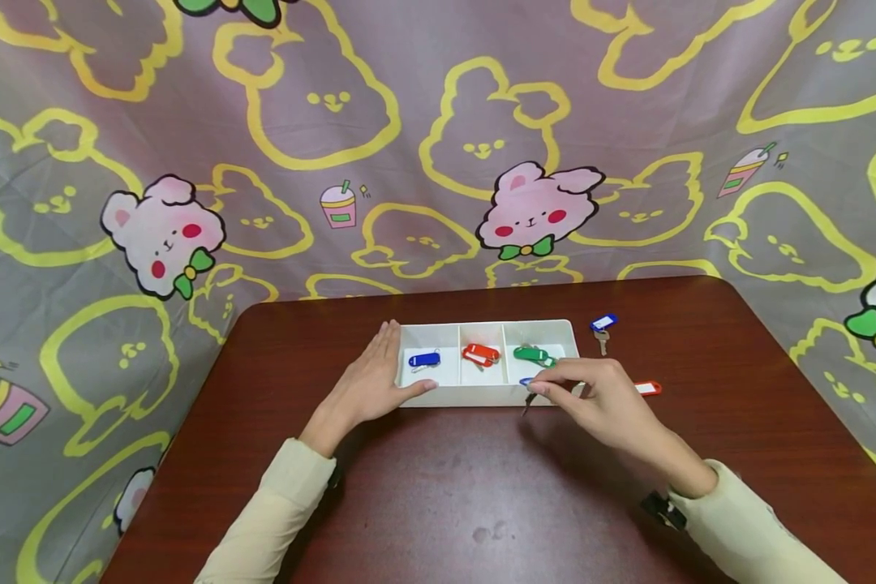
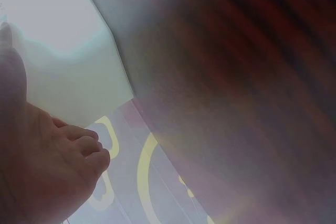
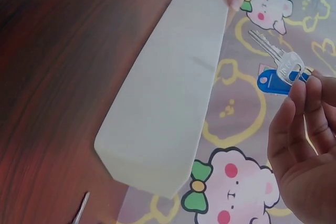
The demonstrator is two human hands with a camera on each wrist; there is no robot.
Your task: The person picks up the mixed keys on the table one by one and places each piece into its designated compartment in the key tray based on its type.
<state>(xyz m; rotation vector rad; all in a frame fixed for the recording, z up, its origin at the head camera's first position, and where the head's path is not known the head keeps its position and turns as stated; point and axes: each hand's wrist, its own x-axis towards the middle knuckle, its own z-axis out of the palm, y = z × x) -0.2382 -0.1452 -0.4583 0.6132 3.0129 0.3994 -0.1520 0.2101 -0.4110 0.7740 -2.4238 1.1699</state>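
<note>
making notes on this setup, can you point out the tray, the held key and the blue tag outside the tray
Tray (image 1: 474, 396): head view, on its front wall
Held key (image 3: 286, 66): right wrist view, on its head
Blue tag outside the tray (image 1: 603, 323): head view, on its white label

My feed shows blue, red and green tags (image 1: 481, 353) inside the white tray (image 1: 438, 397), red-brown surface (image 1: 438, 495) beneath it, yellow-patterned mauve curtain (image 1: 409, 178) behind.
</note>
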